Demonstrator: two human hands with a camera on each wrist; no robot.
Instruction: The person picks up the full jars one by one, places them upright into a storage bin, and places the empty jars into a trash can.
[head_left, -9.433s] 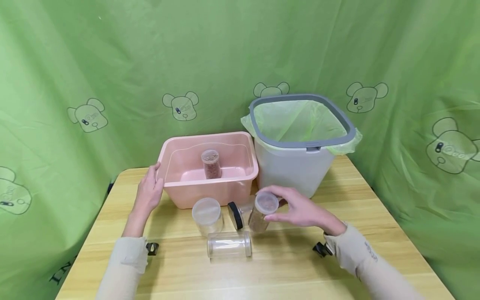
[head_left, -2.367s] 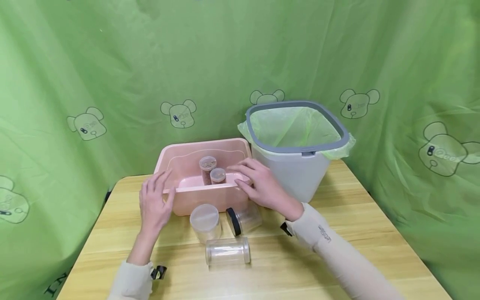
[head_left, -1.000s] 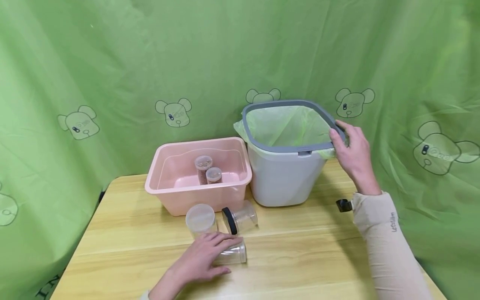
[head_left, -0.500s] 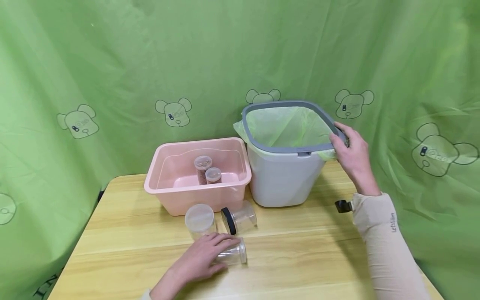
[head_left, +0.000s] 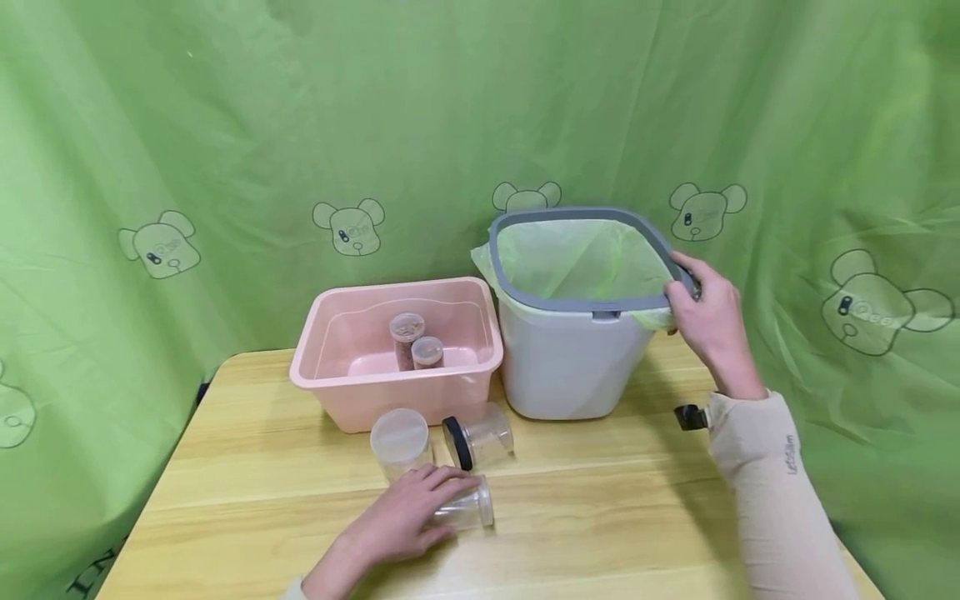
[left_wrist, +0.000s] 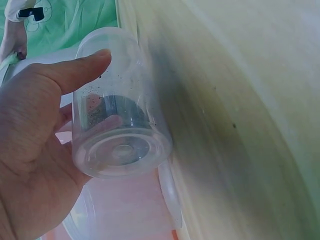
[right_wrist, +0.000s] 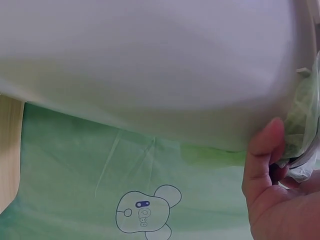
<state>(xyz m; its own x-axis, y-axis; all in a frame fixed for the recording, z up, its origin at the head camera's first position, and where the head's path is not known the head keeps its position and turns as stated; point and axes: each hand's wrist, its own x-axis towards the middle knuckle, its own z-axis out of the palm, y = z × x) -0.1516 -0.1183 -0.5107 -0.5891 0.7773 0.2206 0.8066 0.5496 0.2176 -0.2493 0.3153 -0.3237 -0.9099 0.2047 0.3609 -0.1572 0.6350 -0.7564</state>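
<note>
A clear plastic jar [head_left: 467, 510] lies on its side near the table's front, and my left hand [head_left: 399, 518] grips it. Seen from the left wrist, my thumb lies across one side of that jar [left_wrist: 131, 112] and fingers show behind its wall. My right hand [head_left: 708, 321] holds the right rim of a grey-and-white trash bin [head_left: 573, 362], which has a green liner. In the right wrist view fingers curl at the rim and the liner [right_wrist: 301, 115]. Beside the held jar are a wide clear jar [head_left: 400, 440] and a lying jar with a black lid [head_left: 489, 437].
A pink plastic basin [head_left: 420, 393] stands left of the bin. Inside it are two small lidded jars, a taller one [head_left: 407, 337] and a shorter-looking one [head_left: 428, 354], with brownish contents. Behind the wooden table [head_left: 600, 533] hangs a green curtain [head_left: 435, 108].
Since the earliest frame a second filled jar has entered the basin. My left hand has left the basin for the lying jar; my right hand has moved to the bin's rim.
</note>
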